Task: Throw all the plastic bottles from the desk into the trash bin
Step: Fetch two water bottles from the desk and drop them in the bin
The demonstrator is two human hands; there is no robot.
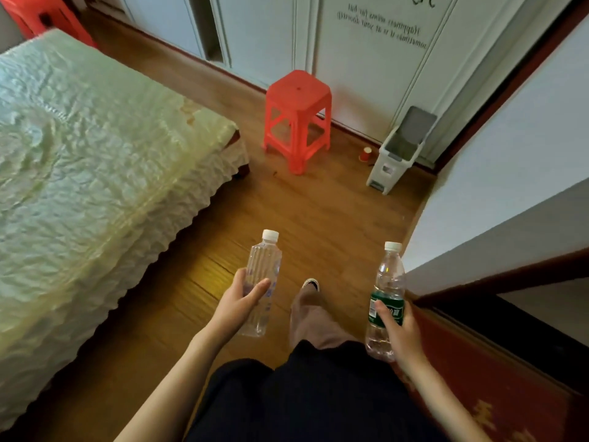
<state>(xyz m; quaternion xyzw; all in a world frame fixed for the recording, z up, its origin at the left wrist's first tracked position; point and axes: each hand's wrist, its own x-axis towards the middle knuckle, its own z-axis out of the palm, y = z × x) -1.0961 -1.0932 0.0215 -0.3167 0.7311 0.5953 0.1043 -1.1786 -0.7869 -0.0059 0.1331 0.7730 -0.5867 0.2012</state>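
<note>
My left hand [237,306] grips a clear ribbed plastic bottle [264,266] with a white cap, held upright above the wooden floor. In my right hand [400,330] is a second clear bottle [389,279] with a green label and a white cap, also upright. A white pedal trash bin [393,161] stands in the far right corner by the wall, its grey lid [416,122] raised and the inside showing. Both bottles are well short of the bin. The desk is not in view.
A red plastic stool [298,118] stands left of the bin. A small red cup [366,154] lies on the floor between them. A bed with a pale green cover [95,161] fills the left side. A white wall [510,173] runs along the right.
</note>
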